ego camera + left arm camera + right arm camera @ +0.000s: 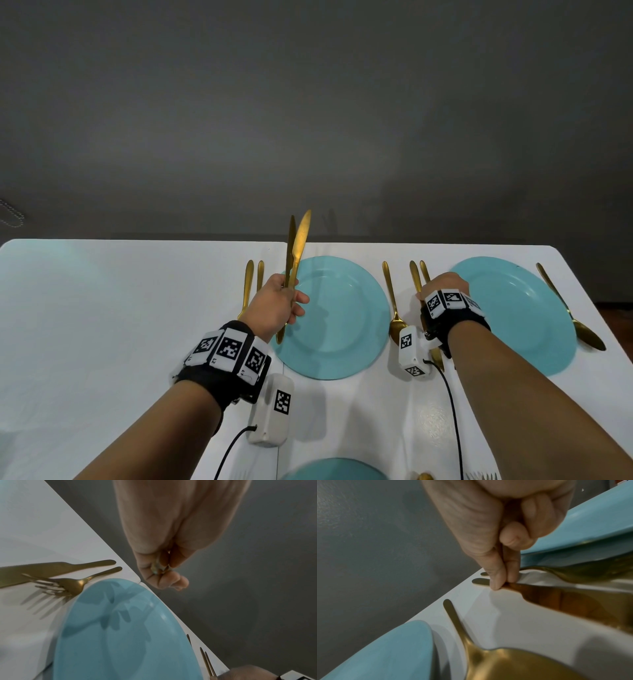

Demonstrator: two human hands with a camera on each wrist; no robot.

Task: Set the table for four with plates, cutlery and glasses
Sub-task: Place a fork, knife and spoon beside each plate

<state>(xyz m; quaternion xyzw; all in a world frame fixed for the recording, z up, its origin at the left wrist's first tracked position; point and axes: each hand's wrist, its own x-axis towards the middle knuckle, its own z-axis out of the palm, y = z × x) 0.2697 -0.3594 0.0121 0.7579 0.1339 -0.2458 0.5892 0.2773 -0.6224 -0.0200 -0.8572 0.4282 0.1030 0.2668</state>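
The left hand [277,305] is raised above the white desk [120,325], its fingers curled around the handles of two gold knives [297,250] whose blades point up and away, over the far left edge of the middle blue plate [339,329]. In the left wrist view the fingers [164,580] are bunched tight around the metal.

To the left of that plate a gold knife [51,569] and a gold fork [72,584] lie side by side on the desk, handles toward the far edge. To its right a gold spoon [394,308] lies with its bowl toward the near side.

The right hand [445,284] is down at the desk between the two far plates, with its thumb [496,577] and forefinger pinching the handle of a gold knife [573,601] that rests on the surface; the other fingers are curled in. A gold fork [573,573] lies just beside this knife, next to the right blue plate [534,308]. Another gold spoon [575,318] lies at the far right, touching or overlapping that plate's right rim.

At the near edge, part of a third blue plate [335,469] shows, with bits of cutlery to its right.
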